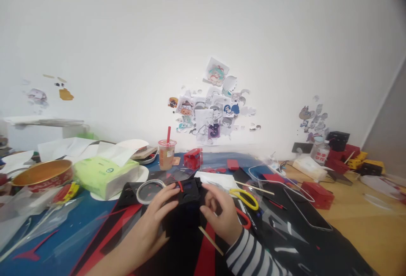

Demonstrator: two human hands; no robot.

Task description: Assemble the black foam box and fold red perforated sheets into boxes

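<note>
My left hand (pixel 158 214) and my right hand (pixel 220 214) meet low in the middle of the view over a flat black paper piece (pixel 189 195) with small red and blue marks. The left fingers pinch its left edge, next to a thin red strip (pixel 180 186). My right hand is curled closed on the piece's right side, and a thin wooden stick (pixel 211 240) pokes out below it. A clear round lid (pixel 148 191) lies just left of my left fingers. My right wrist wears a striped sleeve (pixel 250 255).
Yellow-handled scissors (pixel 244 198) and a red-handled pair (pixel 244 219) lie right of my hands. A green tissue pack (pixel 106 174), a gold-rimmed tin (pixel 42 174), a cup with a red straw (pixel 166 153), red boxes (pixel 317 193) and a phone (pixel 306 208) crowd the table. Stickers (pixel 211 115) cover the wall.
</note>
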